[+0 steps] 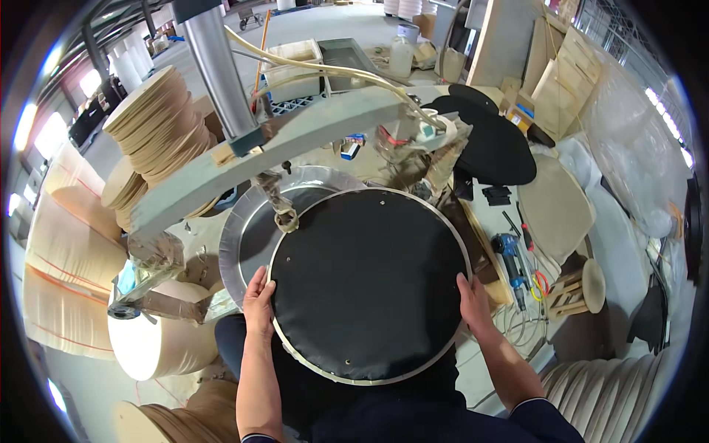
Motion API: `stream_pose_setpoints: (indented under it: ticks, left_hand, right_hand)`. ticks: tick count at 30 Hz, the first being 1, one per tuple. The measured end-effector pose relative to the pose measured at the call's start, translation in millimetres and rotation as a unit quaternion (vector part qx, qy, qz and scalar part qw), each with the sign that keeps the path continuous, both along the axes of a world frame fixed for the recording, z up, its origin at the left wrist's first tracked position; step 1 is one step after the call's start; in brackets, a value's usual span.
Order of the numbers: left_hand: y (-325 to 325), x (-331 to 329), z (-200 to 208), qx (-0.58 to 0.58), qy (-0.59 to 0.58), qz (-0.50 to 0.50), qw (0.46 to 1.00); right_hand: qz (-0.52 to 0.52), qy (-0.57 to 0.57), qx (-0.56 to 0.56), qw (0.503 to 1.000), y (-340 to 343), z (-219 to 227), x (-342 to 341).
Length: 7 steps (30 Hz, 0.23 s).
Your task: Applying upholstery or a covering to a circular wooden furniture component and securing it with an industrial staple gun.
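Held in front of me is a round black padded disc (373, 284) with a pale rim and a few small metal studs on its face. At its left edge, my left hand (258, 299) grips the rim, thumb on the near face. My right hand (474, 299) closes on the opposite edge in the same way. Behind the disc, a round metal ring (238, 255) with a silvery edge and dark inside is partly covered. The tip of a tape-wrapped metal arm (284, 214) hangs by the disc's upper left edge.
A grey machine frame (244, 173) with a steel cylinder (218, 70) spans the bench. Stacks of round boards (159, 122) stand left. Black oval pads (491, 144), a beige pad (554, 207) and a blue power tool (509, 266) lie right. A wooden stool (591, 288) lies beyond.
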<state>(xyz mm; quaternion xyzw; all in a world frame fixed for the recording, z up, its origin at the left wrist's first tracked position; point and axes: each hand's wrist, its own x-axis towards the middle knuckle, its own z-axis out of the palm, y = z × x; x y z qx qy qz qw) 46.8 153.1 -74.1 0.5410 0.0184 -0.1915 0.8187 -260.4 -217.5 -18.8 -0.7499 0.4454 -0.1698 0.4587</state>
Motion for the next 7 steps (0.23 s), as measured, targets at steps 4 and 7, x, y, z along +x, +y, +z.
stream_pose_setpoints:
  ticks: [4,7]
  left_hand:
    - [-1.4,-12.1,9.3,0.014,-0.043,-0.033,0.998]
    - [4.2,-14.4,5.6,0.058,-0.044,-0.035,0.997]
  right_hand:
    - [-0.006,-0.096,0.057,0.994,16.0,-28.8,-40.1]
    - [0.027,-0.060,0.101,0.993,11.2,-22.0,-45.7]
